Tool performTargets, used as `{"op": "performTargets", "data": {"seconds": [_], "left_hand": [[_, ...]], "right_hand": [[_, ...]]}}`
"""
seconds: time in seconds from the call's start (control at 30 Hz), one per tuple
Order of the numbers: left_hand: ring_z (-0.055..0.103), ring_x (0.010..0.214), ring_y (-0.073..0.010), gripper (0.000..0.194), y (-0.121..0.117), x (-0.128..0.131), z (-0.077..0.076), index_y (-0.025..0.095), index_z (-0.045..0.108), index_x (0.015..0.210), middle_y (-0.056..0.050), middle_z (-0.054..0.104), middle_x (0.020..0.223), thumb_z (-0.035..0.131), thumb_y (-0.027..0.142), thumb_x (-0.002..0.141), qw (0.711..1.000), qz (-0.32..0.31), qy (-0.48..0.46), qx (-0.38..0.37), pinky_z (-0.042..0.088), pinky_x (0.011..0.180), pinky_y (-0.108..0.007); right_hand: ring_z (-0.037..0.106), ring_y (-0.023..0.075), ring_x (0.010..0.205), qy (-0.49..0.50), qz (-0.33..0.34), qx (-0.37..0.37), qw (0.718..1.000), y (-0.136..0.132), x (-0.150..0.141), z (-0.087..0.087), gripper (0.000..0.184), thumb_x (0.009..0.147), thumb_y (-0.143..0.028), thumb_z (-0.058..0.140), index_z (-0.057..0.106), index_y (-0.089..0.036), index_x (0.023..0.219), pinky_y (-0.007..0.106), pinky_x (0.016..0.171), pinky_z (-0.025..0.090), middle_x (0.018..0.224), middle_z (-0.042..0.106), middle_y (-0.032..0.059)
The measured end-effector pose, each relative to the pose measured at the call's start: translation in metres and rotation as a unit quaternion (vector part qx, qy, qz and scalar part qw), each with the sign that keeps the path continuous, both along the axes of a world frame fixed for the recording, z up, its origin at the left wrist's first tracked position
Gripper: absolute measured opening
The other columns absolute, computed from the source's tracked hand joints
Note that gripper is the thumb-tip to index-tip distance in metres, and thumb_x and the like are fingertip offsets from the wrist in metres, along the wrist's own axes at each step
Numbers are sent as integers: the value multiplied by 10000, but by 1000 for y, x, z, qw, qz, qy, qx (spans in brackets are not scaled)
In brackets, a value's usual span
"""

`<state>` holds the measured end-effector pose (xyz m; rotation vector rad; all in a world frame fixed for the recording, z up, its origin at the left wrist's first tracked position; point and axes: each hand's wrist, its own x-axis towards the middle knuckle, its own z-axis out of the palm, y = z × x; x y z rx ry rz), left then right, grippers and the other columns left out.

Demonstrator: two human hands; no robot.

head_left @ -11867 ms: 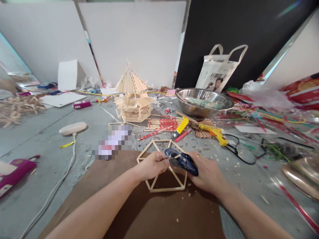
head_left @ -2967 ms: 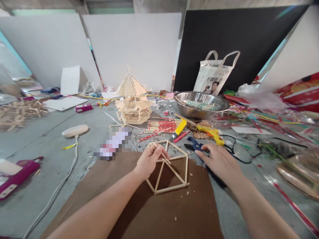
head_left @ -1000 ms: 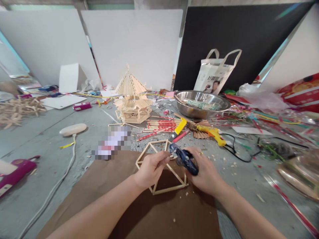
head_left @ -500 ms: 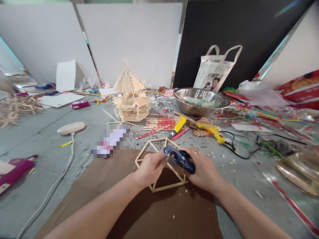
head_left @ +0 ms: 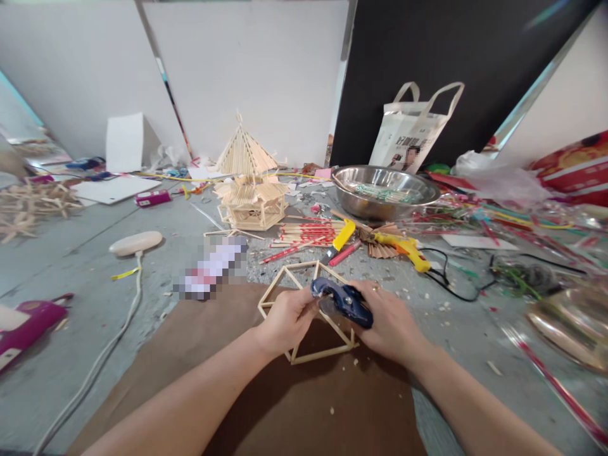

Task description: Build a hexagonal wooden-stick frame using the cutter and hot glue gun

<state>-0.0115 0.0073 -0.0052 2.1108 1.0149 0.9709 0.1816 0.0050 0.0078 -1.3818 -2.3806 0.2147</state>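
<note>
The left hand (head_left: 285,322) is pinched closed, anything between its fingertips hidden; beneath, a wooden stick frame (head_left: 317,354) sits partly over the brown sheet (head_left: 280,405); blue pliers (head_left: 350,304) meet those fingertips, gripped by the right hand (head_left: 393,324).

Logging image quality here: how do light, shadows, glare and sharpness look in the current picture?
Head view: dark shadow on the brown sheet beneath the wooden stick frame; head view: glints on the steel bowl, a bluish streak near the black board's upper right; head view: wooden pile at the left edge smeared, mosaic hiding details of a pale object.
</note>
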Motion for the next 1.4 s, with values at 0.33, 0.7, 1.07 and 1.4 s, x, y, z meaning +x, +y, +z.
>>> {"op": "performTargets", "data": {"seconds": [0.33, 0.7, 1.07, 1.4], "left_hand": [[391, 512, -75, 239, -1, 1, 2, 136, 566, 768, 13, 459, 556, 342, 205, 812, 1000, 13, 7, 0, 333, 525, -174], [407, 540, -81, 238, -2, 3, 0, 132, 546, 752, 9, 477, 585, 336, 223, 814, 1000, 19, -7, -22, 344, 531, -174], [424, 572, -86, 223, -1, 5, -1, 136, 548, 805, 7, 498, 622, 339, 213, 812, 999, 25, -15, -36, 356, 559, -175], [393, 543, -80, 275, -2, 6, 3, 135, 536, 729, 17, 460, 580, 334, 294, 826, 998, 33, -2, -52, 317, 514, -169]], "right_hand": [[540, 208, 766, -11, -19, -4, 1000, -2, -1, 2, 381, 633, -203, 509, 448, -176, 1008, 296, 642, 366, 883, 587, 73], [560, 208, 731, -63, -31, -20, 997, -3, -1, 4, 379, 616, -187, 496, 451, -181, 992, 271, 595, 343, 849, 606, 62], [576, 219, 727, -108, -53, -18, 993, -2, -1, 2, 361, 615, -194, 485, 458, -174, 975, 270, 565, 329, 869, 620, 66], [578, 204, 626, -127, -98, -1, 987, 0, -1, -4, 250, 644, -241, 478, 485, -169, 884, 262, 518, 309, 707, 633, 51]]}}
